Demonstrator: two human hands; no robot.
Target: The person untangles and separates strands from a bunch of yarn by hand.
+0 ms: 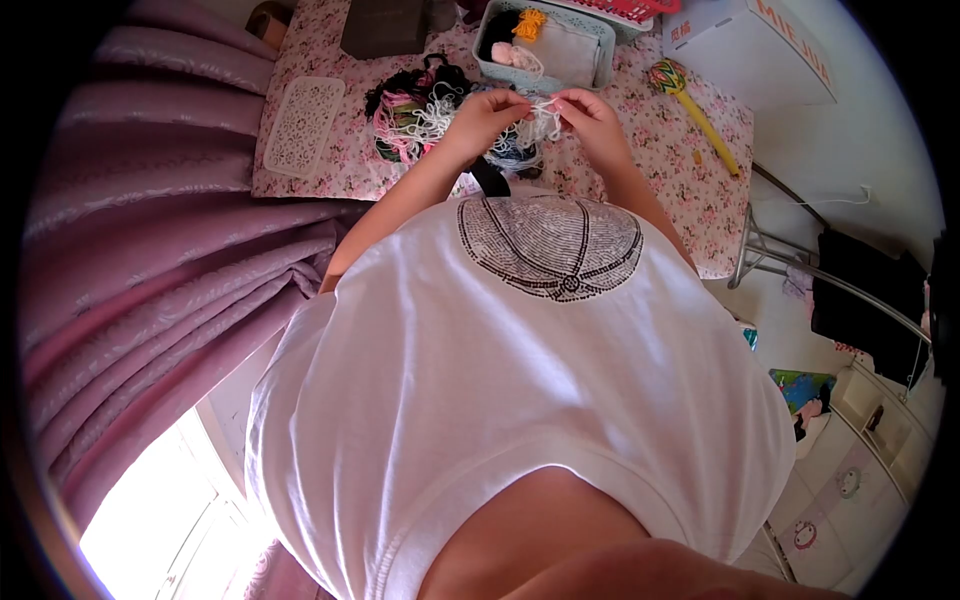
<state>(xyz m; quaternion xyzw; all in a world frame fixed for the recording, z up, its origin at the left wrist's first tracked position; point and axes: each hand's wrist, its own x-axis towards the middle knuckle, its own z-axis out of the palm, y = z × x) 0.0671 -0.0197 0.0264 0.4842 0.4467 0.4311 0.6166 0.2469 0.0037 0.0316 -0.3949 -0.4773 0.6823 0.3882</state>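
Between my two hands, over the near part of the table, is a strand of white yarn (pixel 543 122), loosely bunched and hanging down a little. My left hand (pixel 485 122) pinches it from the left with thumb and forefinger. From the other side my right hand (pixel 592 122) pinches the same yarn, a short gap from the left fingertips. A tangled heap of yarn (pixel 410 118) in black, pink, green and white lies beside and partly behind my left hand. More grey-blue yarn (pixel 518 158) shows below the hands.
Past my hands stands a light blue basket (pixel 608 65) holding black, orange and pink yarn. A white lace-patterned mat (pixel 303 128) and a dark box (pixel 383 27) are at left. To the right are a yellow-handled stick (pixel 708 132) and a white carton (pixel 745 50).
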